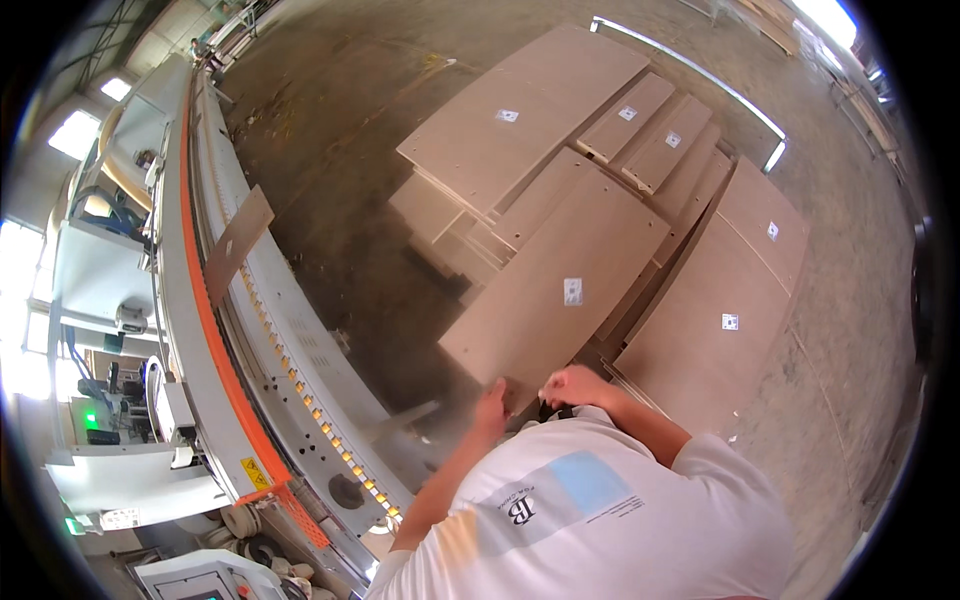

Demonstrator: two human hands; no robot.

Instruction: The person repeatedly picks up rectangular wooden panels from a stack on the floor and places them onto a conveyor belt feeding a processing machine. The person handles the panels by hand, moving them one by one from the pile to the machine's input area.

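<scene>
My left hand (491, 408) is at the near edge of a brown board (545, 305) with a white label, its fingers curled and thumb up. Whether it grips that edge, I cannot tell. Just right of it, my right hand (576, 385) is closed close to my waist. Something small and dark (548, 410) shows below its fingers, too hidden to name. The labelled board lies slanted across the top of a stack of brown panels, its near corner reaching toward my hands. To the right, another large labelled board (690, 330) lies lower.
A long machine with an orange rail (222, 375) and a row of yellow rollers (300, 385) runs along my left. One small brown panel (238, 243) rests on it. More panels (520, 110) are stacked ahead, beside a white metal frame (700, 72). A person (203, 52) stands far off.
</scene>
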